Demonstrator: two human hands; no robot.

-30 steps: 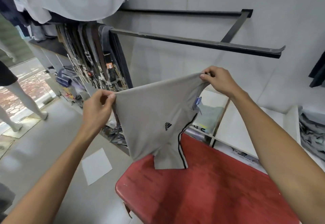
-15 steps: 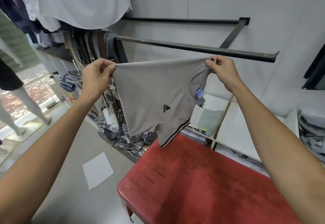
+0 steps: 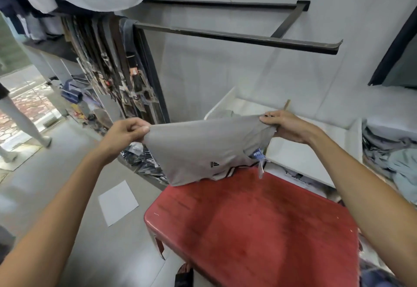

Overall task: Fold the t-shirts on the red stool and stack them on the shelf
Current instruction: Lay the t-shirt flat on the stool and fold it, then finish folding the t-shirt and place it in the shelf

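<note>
Red stool nearest, seat top bare toward the camera. Grey t-shirt held spread over the stool's far edge; its lower hem touches the seat there. Left hand pinches one upper corner of the t-shirt, fingers curled on the cloth. Right hand grips the other upper corner, by the collar. Behind: white shelf, more cloth in the compartment at right. Farther back, black wall rail; belts hang at left.
</note>
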